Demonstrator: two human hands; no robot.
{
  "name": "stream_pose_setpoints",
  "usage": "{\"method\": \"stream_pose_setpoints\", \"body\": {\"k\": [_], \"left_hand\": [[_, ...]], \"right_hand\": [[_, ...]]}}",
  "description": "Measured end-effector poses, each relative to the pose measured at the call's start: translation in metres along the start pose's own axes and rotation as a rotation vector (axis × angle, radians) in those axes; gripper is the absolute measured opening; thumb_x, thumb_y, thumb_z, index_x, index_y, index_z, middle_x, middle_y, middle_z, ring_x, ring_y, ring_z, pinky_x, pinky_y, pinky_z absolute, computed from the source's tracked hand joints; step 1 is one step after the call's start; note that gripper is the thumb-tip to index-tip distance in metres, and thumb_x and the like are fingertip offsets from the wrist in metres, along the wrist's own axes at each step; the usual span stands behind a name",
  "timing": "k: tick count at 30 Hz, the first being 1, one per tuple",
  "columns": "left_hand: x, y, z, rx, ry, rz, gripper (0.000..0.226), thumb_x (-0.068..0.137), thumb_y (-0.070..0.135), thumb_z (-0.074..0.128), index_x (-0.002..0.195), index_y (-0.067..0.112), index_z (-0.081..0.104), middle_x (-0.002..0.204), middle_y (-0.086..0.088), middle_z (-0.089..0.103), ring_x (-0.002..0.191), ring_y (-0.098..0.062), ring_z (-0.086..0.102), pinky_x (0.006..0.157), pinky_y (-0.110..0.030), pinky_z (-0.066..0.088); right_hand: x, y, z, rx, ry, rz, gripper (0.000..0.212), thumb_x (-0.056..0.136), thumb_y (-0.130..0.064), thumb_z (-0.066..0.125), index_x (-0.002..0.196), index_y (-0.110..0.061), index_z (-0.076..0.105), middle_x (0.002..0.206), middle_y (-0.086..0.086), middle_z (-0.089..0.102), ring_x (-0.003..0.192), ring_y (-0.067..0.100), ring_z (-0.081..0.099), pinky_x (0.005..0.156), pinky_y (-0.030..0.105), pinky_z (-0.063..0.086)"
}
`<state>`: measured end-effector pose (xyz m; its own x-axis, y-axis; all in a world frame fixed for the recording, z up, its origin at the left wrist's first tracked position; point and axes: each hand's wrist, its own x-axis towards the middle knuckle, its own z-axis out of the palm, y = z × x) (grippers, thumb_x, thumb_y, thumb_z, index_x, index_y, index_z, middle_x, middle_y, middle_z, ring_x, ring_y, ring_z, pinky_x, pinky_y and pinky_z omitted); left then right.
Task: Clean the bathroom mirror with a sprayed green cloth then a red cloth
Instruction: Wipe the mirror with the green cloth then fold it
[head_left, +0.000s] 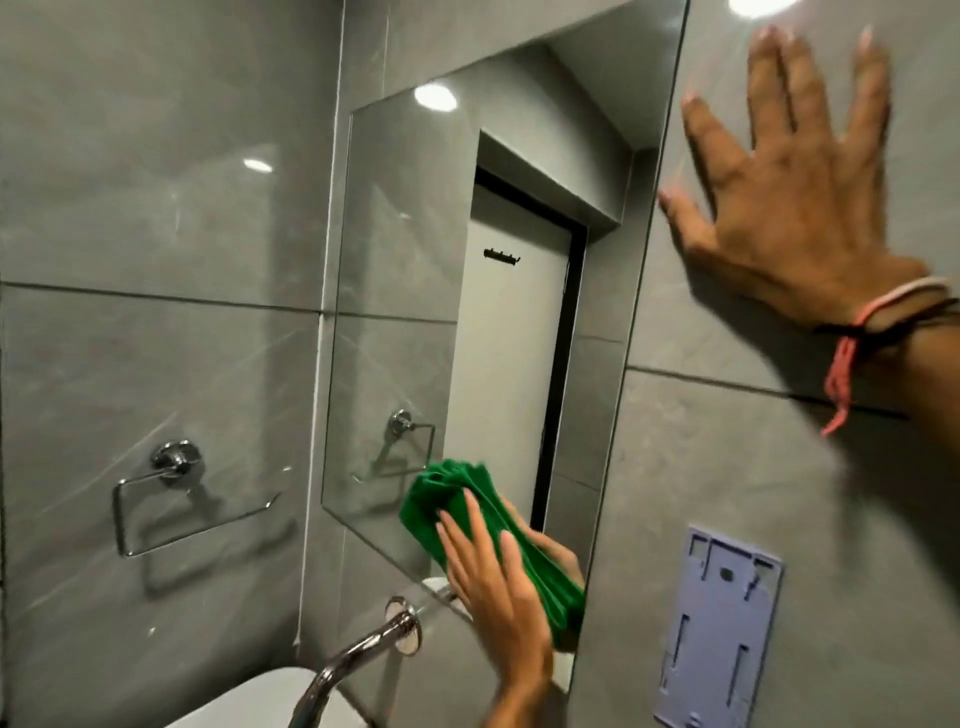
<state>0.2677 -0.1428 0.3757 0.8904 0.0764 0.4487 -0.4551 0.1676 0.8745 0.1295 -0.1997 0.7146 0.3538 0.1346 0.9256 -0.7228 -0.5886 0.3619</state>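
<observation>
Two hands at work, each with its own job. The left hand (498, 587) presses the green cloth (467, 504) flat against the lower right part of the mirror (415, 286), just above the wall tap (363, 644). Its grip is not a closed one: fingers extended and lying over the bunched cloth, palm pushing it onto the glass, thumb side hidden by the cloth. The cloth is pinned between hand and glass rather than clenched, which suits wiping, since a flat hand spreads pressure across more fabric.

The right hand (789, 192) is spread wide open, fingers splayed, palm on the grey wall tile (727, 467) to the right of the mirror's edge. It holds nothing. Likely a brace, steadying the body while the other arm reaches low. Threads are tied at that wrist.

A towel ring (176, 499) hangs on the left wall, a pale plastic bracket (719, 634) on the right wall. No red cloth in view. Judged stage: green-cloth pass on the bottom section, red-cloth pass not yet begun.
</observation>
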Motion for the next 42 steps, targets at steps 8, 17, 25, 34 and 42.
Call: {"method": "stream_pose_setpoints", "body": {"k": [8, 17, 25, 34, 42], "left_hand": [[0.068, 0.195, 0.060, 0.074, -0.169, 0.873, 0.058, 0.101, 0.036, 0.036, 0.158, 0.037, 0.022, 0.171, -0.002, 0.012, 0.160, -0.017, 0.008, 0.129, -0.035, 0.006], [0.262, 0.191, 0.034, 0.118, -0.075, 0.618, 0.061, 0.100, 0.048, 0.028, 0.160, 0.036, 0.018, 0.173, -0.006, 0.007, 0.159, -0.025, 0.008, 0.127, -0.060, 0.009], [0.094, 0.010, -0.015, 0.074, -0.071, 0.051, 0.069, 0.092, 0.047, 0.033, 0.156, 0.037, 0.008, 0.172, -0.006, 0.011, 0.160, -0.023, 0.007, 0.129, -0.048, 0.007], [0.159, 0.246, 0.055, -0.063, -0.070, 0.373, 0.057, 0.106, 0.034, 0.035, 0.160, 0.033, 0.018, 0.173, -0.006, 0.011, 0.160, -0.019, 0.006, 0.128, -0.054, 0.006], [0.163, 0.360, 0.087, 0.009, -0.247, 1.245, 0.084, 0.089, 0.021, 0.053, 0.161, 0.006, 0.012, 0.171, -0.011, 0.018, 0.159, -0.021, 0.017, 0.124, -0.053, 0.027]], "right_hand": [[-0.023, 0.031, -0.017, -0.032, 0.029, -0.009, 0.079, 0.093, -0.063, 0.040, 0.158, -0.019, 0.045, 0.170, 0.025, 0.031, 0.158, 0.039, 0.031, 0.127, 0.065, 0.014], [-0.024, 0.029, -0.011, -0.114, 0.037, 0.012, 0.078, 0.097, -0.065, 0.032, 0.163, -0.022, 0.034, 0.173, 0.024, 0.021, 0.160, 0.041, 0.024, 0.126, 0.070, 0.014], [-0.025, 0.023, -0.013, -0.089, -0.006, 0.040, 0.076, 0.099, -0.064, 0.034, 0.163, -0.023, 0.031, 0.173, 0.024, 0.020, 0.161, 0.041, 0.022, 0.126, 0.071, 0.014], [-0.025, 0.023, -0.022, 0.002, 0.005, 0.077, 0.071, 0.102, -0.061, 0.037, 0.162, -0.021, 0.038, 0.172, 0.021, 0.027, 0.160, 0.035, 0.028, 0.131, 0.059, 0.016], [0.017, 0.045, -0.062, 1.032, 0.282, 0.598, 0.051, 0.091, -0.047, 0.062, 0.137, -0.024, 0.059, 0.136, 0.001, 0.067, 0.116, 0.014, 0.068, 0.103, 0.028, 0.057]]}}
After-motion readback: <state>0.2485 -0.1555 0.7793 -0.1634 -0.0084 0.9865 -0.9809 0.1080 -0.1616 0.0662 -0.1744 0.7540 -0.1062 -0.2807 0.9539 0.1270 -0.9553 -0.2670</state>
